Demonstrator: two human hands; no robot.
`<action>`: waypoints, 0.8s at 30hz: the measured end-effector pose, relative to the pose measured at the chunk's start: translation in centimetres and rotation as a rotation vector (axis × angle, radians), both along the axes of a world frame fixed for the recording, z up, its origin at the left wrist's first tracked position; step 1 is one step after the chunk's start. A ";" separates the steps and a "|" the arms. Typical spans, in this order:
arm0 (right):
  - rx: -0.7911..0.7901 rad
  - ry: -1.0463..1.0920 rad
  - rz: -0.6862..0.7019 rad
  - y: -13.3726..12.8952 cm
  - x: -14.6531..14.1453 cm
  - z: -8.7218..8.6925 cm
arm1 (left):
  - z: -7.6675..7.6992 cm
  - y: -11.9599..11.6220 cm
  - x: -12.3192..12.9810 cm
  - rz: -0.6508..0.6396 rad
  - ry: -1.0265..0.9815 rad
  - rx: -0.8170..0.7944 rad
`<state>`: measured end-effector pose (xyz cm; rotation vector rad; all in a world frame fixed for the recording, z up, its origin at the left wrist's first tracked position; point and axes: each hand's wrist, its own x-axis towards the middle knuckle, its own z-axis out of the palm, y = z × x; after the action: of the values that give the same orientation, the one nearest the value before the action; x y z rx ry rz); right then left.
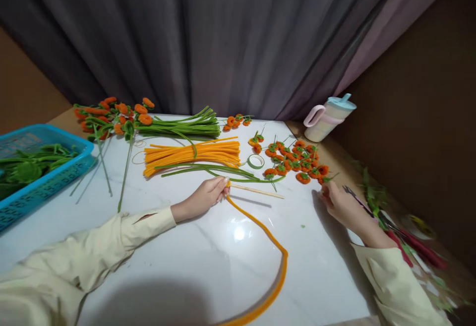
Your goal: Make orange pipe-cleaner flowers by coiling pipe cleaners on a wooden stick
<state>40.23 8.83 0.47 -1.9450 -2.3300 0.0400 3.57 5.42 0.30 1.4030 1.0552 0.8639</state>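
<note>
My left hand (pixel 203 198) is closed in a pinch round one end of a thin wooden stick (pixel 260 191) and an orange pipe cleaner (pixel 273 239). A little orange shows wound at the fingertips, and the pipe cleaner's long free part curves down to the bottom edge. My right hand (pixel 340 208) is over the table's right side, fingers drawn together, beside a cluster of orange pipe-cleaner flowers (pixel 303 178) with green centres. A green stem from the nearest flower reaches its fingertips; whether they grip anything is hidden.
Bundles of orange pipe cleaners (pixel 193 155) and green pipe cleaners (pixel 186 126) lie behind my left hand, near a tape roll (pixel 256 161). Stemmed orange flowers (pixel 122 112) and a blue basket (pixel 80 164) occupy the left. Scissors (pixel 357 199), pliers (pixel 420 246) and a cup (pixel 329 120) are right.
</note>
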 end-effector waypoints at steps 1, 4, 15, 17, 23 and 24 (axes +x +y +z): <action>-0.022 0.047 0.000 -0.2 -0.2 0.4 | 0.0 0.0 0.0 0.001 0.005 0.007; -0.033 0.267 0.059 -1.0 -1.0 2.5 | -0.1 0.0 0.0 0.008 0.021 0.031; 0.058 0.489 0.656 -2.8 -15.3 5.3 | -0.8 0.2 -0.4 -0.004 0.115 0.116; 0.073 0.498 0.692 -2.1 -17.1 4.2 | -0.7 0.3 -0.4 -0.005 0.141 0.129; 0.158 0.605 0.700 -1.1 -18.8 1.6 | -0.7 0.4 -0.4 -0.017 0.143 0.125; 0.165 0.610 0.708 -1.1 -18.9 1.2 | -0.8 0.4 -0.4 -0.022 0.141 0.125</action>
<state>21.35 7.73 1.72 -0.7884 -2.3286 0.4129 3.17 5.79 -0.49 1.5964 1.1060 0.8363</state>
